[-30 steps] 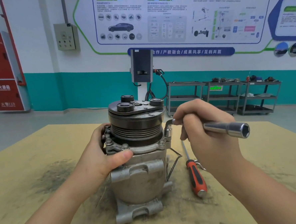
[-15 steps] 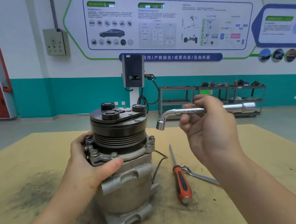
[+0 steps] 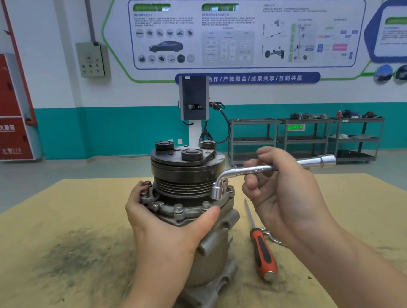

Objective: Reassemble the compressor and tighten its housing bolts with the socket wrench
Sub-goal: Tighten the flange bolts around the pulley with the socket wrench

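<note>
Left hand gripped compressor to steady it; right hand clasped wrench, socket down on a bolt.

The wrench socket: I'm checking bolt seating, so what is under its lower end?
The socket wrench, held by the right hand, points its lower end down onto the compressor flange, between visible housing bolts. Whatever bolt head sits inside is covered, so seating cannot be seen.

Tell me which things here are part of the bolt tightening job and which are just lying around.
In use:
compressor
housing bolts
socket wrench
left hand
right hand

Lying about:
screwdriver
bent metal tool beside it
</note>
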